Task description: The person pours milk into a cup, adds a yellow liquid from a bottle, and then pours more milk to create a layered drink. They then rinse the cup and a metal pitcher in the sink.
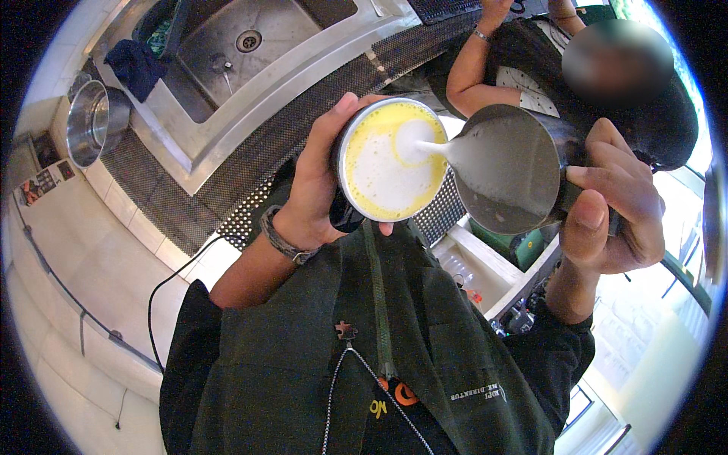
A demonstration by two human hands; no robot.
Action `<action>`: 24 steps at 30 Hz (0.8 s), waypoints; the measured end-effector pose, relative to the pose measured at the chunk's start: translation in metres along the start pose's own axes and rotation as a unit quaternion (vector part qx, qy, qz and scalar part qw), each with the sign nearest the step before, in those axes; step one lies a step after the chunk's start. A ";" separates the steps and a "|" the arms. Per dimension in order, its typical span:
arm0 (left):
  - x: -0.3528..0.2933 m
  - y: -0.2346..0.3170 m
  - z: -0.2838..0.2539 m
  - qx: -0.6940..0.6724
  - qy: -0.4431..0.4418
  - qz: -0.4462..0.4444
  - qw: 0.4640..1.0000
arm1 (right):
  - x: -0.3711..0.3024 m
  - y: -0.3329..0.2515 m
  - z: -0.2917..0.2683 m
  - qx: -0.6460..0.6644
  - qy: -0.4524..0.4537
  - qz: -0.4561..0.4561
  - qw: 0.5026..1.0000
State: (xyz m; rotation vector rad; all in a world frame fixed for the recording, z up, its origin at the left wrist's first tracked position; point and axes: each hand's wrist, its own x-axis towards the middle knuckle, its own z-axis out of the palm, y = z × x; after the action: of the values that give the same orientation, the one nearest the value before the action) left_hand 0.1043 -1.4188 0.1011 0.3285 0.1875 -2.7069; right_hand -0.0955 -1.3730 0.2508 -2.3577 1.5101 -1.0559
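My left hand (pixel 311 171) is wrapped around a round cup (pixel 341 201) with a pale rim, holding it in front of my chest. The drink (pixel 387 171) in it is yellow with a broad white foamy patch and small bubbles, and comes close to the rim. From the right, my right hand (pixel 618 205) grips a dark milk pitcher (pixel 504 171) by its handle side. The pitcher is tilted left, its spout at the cup's right rim. A thin white stream of milk (pixel 431 147) runs from the spout into the drink. Some milk shows inside the pitcher.
A steel sink (pixel 246 45) stands at the far left, with a dark cloth (pixel 135 67) on its edge. Left of it is a round metal pot (pixel 89 121). Another person (pixel 493 76) is close at the far right. Dark perforated matting (pixel 318 106) runs along the sink.
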 end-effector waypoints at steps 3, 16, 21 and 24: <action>0.000 -0.001 0.001 -0.009 0.027 -0.001 1.000 | 0.000 -0.001 0.000 -0.015 0.004 -0.001 1.000; 0.005 0.001 -0.001 0.007 -0.009 0.003 1.000 | 0.029 -0.009 0.009 0.000 -0.047 -0.050 0.998; 0.007 0.004 -0.002 -0.001 0.008 0.013 1.000 | 0.045 -0.002 -0.010 0.046 -0.126 -0.048 0.990; 0.008 0.009 -0.004 -0.009 0.010 0.031 0.999 | 0.031 0.007 0.009 0.016 0.064 -0.004 0.998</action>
State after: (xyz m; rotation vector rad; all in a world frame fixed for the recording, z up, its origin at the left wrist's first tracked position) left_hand 0.1019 -1.4292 0.0949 0.3515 0.2032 -2.6404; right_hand -0.0877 -1.4042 0.2556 -2.3164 1.5155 -1.2460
